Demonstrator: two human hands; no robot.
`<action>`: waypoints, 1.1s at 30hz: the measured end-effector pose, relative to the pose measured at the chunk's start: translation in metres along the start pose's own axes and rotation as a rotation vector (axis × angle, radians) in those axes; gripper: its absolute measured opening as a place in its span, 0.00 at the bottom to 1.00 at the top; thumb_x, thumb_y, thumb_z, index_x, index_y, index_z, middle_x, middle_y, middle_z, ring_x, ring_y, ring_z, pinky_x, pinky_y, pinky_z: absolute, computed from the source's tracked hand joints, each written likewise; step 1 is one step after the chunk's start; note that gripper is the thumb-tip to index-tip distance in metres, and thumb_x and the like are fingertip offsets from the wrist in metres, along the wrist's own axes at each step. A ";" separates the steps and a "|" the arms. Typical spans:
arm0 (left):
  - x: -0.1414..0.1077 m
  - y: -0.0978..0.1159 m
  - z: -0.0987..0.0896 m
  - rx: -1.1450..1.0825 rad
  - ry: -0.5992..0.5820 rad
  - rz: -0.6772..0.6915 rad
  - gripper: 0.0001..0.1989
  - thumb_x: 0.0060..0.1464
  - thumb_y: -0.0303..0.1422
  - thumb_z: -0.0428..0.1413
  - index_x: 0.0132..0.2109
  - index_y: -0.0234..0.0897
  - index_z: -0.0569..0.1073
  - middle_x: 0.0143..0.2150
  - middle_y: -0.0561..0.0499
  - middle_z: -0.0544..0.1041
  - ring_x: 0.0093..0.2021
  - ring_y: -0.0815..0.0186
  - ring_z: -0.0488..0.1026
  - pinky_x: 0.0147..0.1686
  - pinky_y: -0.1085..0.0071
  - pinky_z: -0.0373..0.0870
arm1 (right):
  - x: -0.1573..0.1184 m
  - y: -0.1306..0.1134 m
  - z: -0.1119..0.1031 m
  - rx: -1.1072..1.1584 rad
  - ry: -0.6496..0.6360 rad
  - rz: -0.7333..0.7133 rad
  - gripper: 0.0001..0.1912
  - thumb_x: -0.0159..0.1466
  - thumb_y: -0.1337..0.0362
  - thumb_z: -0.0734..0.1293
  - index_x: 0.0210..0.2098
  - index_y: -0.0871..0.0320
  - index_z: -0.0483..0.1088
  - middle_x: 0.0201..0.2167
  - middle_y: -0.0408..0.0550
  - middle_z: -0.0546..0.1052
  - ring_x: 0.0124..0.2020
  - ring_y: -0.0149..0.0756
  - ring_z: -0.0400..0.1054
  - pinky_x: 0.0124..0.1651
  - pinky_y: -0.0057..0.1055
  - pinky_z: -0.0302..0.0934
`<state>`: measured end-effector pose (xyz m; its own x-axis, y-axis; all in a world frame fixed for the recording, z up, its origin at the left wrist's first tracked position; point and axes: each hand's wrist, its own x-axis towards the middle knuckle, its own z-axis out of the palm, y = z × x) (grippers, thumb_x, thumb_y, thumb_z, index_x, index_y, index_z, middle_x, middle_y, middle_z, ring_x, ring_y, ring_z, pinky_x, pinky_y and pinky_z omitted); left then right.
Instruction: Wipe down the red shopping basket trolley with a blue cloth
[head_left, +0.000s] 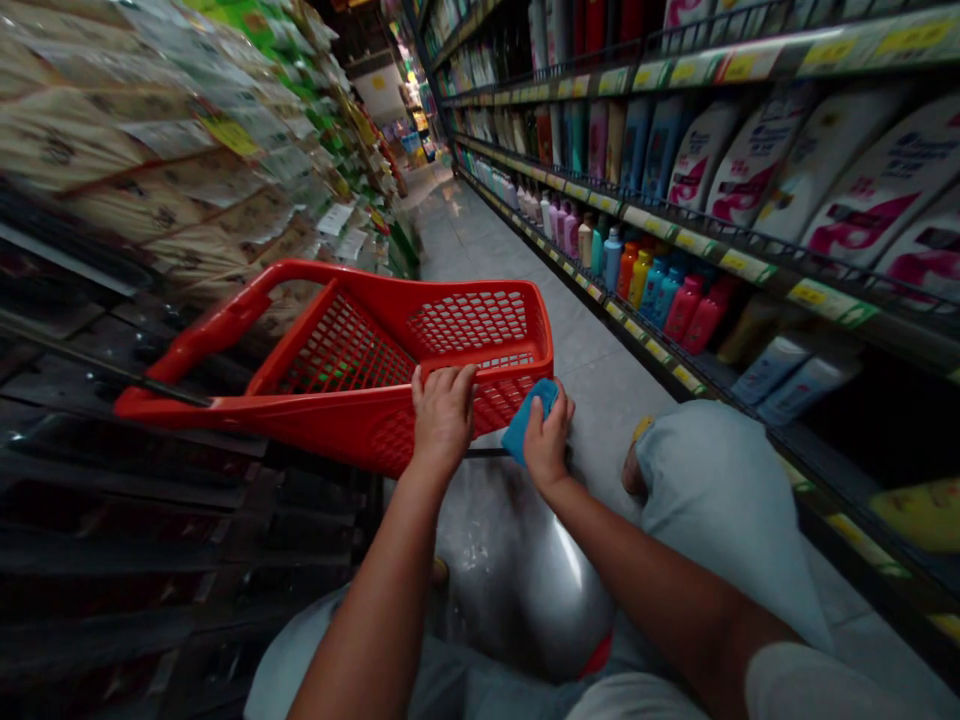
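A red plastic shopping cart (330,405) with lattice walls stands at an angle before me, its handle toward the left. My left hand (444,415) is closed over the cart's near rim, fingers hooked over the edge and their tips partly hidden. Close to the cart's right corner, my right hand (549,435) grips a blue cloth (519,430), thumb on top and fingers wrapped behind it. The cloth is folded or bunched and lies against or just beside the cart's outer wall; I cannot tell which. Inside the basket, the tilted lattice panel (345,345) shows.
Shelves on the right hold rows of shampoo bottles (757,165) and smaller coloured bottles (651,285). Packaged goods (150,150) are stacked on the left, close to the cart handle. A tiled aisle floor (480,235) runs ahead. My bent knee (720,480) is near the lower shelf.
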<state>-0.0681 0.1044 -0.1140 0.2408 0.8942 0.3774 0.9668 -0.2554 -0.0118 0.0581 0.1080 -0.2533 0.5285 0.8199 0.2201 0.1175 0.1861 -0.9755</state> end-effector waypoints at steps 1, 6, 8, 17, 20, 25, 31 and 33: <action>-0.001 -0.005 -0.005 -0.007 -0.019 0.044 0.21 0.69 0.35 0.40 0.63 0.41 0.68 0.58 0.45 0.75 0.60 0.58 0.68 0.71 0.48 0.46 | 0.006 0.006 0.000 -0.015 0.008 0.067 0.27 0.69 0.53 0.57 0.61 0.64 0.61 0.57 0.66 0.67 0.61 0.50 0.63 0.65 0.54 0.56; -0.012 -0.052 -0.036 0.193 0.053 -0.099 0.21 0.68 0.42 0.42 0.56 0.39 0.74 0.51 0.41 0.79 0.56 0.51 0.69 0.68 0.43 0.48 | 0.041 0.027 0.001 -0.026 -0.027 0.152 0.26 0.65 0.53 0.61 0.57 0.64 0.64 0.53 0.64 0.72 0.58 0.52 0.66 0.63 0.55 0.57; -0.013 -0.065 -0.042 0.233 0.038 -0.130 0.21 0.68 0.42 0.41 0.49 0.39 0.76 0.45 0.42 0.80 0.51 0.52 0.70 0.65 0.46 0.52 | 0.052 0.022 0.004 0.013 -0.014 0.048 0.27 0.66 0.52 0.62 0.59 0.62 0.62 0.58 0.64 0.70 0.60 0.49 0.65 0.64 0.50 0.57; -0.009 -0.043 -0.037 0.185 0.063 -0.170 0.18 0.67 0.39 0.41 0.38 0.42 0.73 0.40 0.45 0.79 0.49 0.54 0.70 0.63 0.44 0.51 | 0.071 0.025 0.015 0.007 0.118 0.254 0.23 0.64 0.53 0.64 0.52 0.62 0.61 0.47 0.61 0.74 0.49 0.51 0.70 0.56 0.53 0.64; -0.014 -0.039 -0.045 0.188 0.009 -0.122 0.17 0.66 0.35 0.41 0.48 0.41 0.74 0.46 0.44 0.80 0.51 0.53 0.71 0.64 0.45 0.51 | 0.075 0.007 0.017 0.021 0.153 0.092 0.24 0.66 0.52 0.63 0.55 0.60 0.59 0.54 0.63 0.69 0.56 0.49 0.66 0.62 0.50 0.60; -0.018 -0.043 -0.069 0.398 -0.166 -0.049 0.16 0.65 0.33 0.42 0.45 0.38 0.75 0.40 0.41 0.82 0.47 0.49 0.76 0.57 0.49 0.60 | 0.025 -0.030 0.028 0.014 0.041 -0.236 0.22 0.69 0.59 0.61 0.60 0.59 0.58 0.57 0.63 0.65 0.61 0.47 0.62 0.64 0.50 0.59; -0.020 -0.040 -0.082 0.543 -0.282 -0.102 0.17 0.66 0.36 0.40 0.39 0.39 0.73 0.33 0.42 0.80 0.36 0.51 0.77 0.34 0.61 0.59 | 0.003 -0.022 0.029 -0.006 -0.316 -0.488 0.22 0.64 0.72 0.60 0.57 0.54 0.64 0.54 0.56 0.66 0.59 0.43 0.64 0.64 0.46 0.63; -0.024 -0.039 -0.080 0.548 -0.276 -0.083 0.18 0.66 0.36 0.40 0.39 0.39 0.73 0.32 0.42 0.79 0.35 0.52 0.77 0.33 0.62 0.57 | 0.030 -0.018 0.021 -0.015 -0.111 -0.376 0.22 0.65 0.70 0.59 0.58 0.56 0.63 0.55 0.57 0.65 0.60 0.45 0.63 0.65 0.51 0.61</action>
<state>-0.1180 0.0635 -0.0484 0.1054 0.9838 0.1447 0.8692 -0.0205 -0.4940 0.0536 0.1406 -0.2295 0.3523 0.7495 0.5604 0.2985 0.4775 -0.8263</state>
